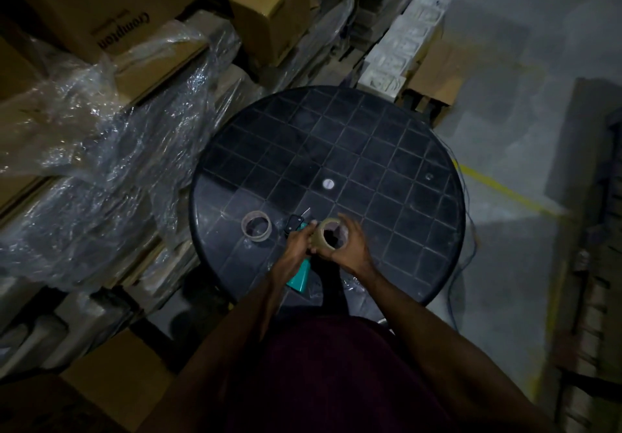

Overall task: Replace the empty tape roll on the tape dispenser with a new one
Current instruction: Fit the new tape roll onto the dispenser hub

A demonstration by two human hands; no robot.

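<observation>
Both hands hold a full brown tape roll [324, 232] just above the near part of the round black table [336, 150]. My right hand [351, 247] wraps the roll's right and lower side. Fingers of my left hand [298, 242] pinch its left edge. Under my left hand lies the tape dispenser [299, 276], with a teal handle toward me and a black head with a metal blade [296, 222] pointing away. An empty cardboard tape core [256, 228] lies flat on the table, left of the dispenser.
Cardboard boxes [269, 5] and crumpled clear plastic wrap [101, 150] crowd the table's left side. White foam packing [400, 52] stands behind the table. Thin cables hang off its right rim. The grey floor with a yellow line [498, 187] lies to the right.
</observation>
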